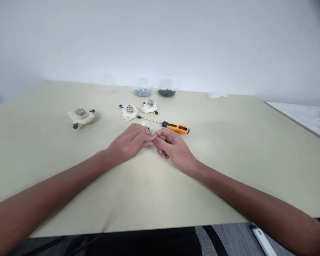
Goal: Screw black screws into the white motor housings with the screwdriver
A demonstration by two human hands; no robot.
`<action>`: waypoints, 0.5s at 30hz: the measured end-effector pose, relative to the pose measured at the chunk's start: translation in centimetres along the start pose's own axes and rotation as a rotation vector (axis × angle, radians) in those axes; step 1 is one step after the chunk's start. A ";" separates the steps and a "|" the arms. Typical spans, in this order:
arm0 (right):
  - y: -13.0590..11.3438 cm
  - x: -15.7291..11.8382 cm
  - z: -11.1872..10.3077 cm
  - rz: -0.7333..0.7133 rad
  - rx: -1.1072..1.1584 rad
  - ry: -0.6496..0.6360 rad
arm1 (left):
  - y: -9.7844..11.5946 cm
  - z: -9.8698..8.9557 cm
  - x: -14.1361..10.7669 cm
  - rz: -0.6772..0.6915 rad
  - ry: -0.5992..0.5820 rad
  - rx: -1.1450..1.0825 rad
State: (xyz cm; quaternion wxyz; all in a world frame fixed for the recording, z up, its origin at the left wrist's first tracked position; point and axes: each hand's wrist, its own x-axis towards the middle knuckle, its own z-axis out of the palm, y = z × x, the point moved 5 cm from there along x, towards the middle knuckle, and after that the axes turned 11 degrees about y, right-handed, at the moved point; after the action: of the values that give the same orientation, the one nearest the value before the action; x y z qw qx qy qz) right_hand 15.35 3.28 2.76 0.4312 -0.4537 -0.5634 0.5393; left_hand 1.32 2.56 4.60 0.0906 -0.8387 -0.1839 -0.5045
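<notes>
My left hand (129, 143) and my right hand (172, 147) meet at the middle of the table, their fingertips touching. Anything small between them is hidden. Just behind the fingers lies a white plastic part (147, 127), partly covered by them. Beyond it, an orange-and-black handled screwdriver (173, 127) lies with its steel shaft pointing left. Two white plastic housings with grey motors (129, 112) (149, 106) sit further back, and a similar one (80, 116) lies off to the left.
Along the back of the cream table (34, 149) stand transparent bowls: one of silver screws (142, 88), one of dark small parts (166, 89), and a third (105, 84) nearly invisible. A white scrap (217, 95) lies at the back edge. A marble-like surface (304, 119) adjoins at right.
</notes>
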 end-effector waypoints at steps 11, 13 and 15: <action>-0.4 0.1 -1.4 -0.239 -0.096 0.164 | -2.8 -1.2 0.0 -0.184 0.074 0.185; -0.9 0.0 -1.9 -0.411 -0.248 0.225 | -4.5 -2.1 -0.1 -0.369 0.161 0.269; -1.2 -0.3 -2.0 -0.583 -0.405 0.254 | -6.7 -3.3 -0.5 -0.593 0.279 0.309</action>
State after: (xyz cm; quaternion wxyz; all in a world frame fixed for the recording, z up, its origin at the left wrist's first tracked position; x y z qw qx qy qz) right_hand 17.30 3.42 4.10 0.5346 -0.4136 -0.7061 0.2109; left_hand -4.27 7.45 5.47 0.0903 -0.6482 -0.4791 -0.5849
